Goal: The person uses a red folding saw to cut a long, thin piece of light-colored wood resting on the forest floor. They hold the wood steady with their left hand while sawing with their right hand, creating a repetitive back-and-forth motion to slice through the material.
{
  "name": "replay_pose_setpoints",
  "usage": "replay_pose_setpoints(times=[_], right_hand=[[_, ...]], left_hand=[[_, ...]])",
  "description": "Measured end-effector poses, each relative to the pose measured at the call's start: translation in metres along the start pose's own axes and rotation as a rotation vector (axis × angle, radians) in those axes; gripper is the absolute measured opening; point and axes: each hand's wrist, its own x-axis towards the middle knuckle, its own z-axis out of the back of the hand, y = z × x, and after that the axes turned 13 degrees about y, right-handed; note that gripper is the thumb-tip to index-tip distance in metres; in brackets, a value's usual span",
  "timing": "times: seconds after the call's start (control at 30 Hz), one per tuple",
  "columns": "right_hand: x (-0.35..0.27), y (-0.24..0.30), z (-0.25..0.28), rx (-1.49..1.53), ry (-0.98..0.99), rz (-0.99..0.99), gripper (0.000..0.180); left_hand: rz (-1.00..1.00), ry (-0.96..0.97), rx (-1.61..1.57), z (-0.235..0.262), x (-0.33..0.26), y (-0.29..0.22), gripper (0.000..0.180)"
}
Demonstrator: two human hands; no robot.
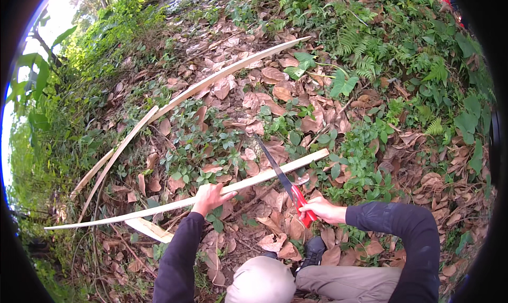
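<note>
My left hand (210, 198) is closed around a long, pale wooden strip (153, 211) that runs from the left up to the middle right. In my right hand (321, 210) is the red handle of a handsaw (276, 168). Its dark blade points up and to the left, crossing the strip to the right of my left hand, near the strip's right end. Whether the teeth bite into the wood cannot be made out. A short wooden piece (150, 229) lies on the ground below the strip.
Farther off, more wooden strips lie on the ground: a long one (227, 70), another (119, 157) touching its lower end, and a short one (92, 173). Brown dry leaves (275, 74) and green plants (365, 149) cover the ground. My knee (262, 282) and dark shoe (314, 250) are close by.
</note>
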Motion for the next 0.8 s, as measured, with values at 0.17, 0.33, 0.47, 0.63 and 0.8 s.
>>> replay_pose_setpoints(times=[0.17,0.33,0.47,0.63,0.8], right_hand=[[0.028,-0.044,-0.010,0.009,-0.154,0.158,0.017],[0.052,-0.098,-0.027,0.052,-0.381,0.318,0.014],[0.047,-0.100,-0.051,-0.083,-0.510,0.553,0.012],[0.037,-0.090,-0.092,-0.153,-0.637,0.780,0.018],[0.040,-0.090,-0.134,-0.270,-0.568,0.802,0.022]], left_hand=[[0.038,-0.017,0.079,-0.008,0.007,-0.002,0.075],[0.060,-0.170,0.132,-0.018,0.000,-0.003,0.072],[0.037,-0.202,0.164,-0.026,0.005,0.004,0.071],[0.090,-0.106,0.140,0.008,0.008,0.007,0.066],[0.033,-0.044,0.109,0.022,0.002,0.035,0.063]])
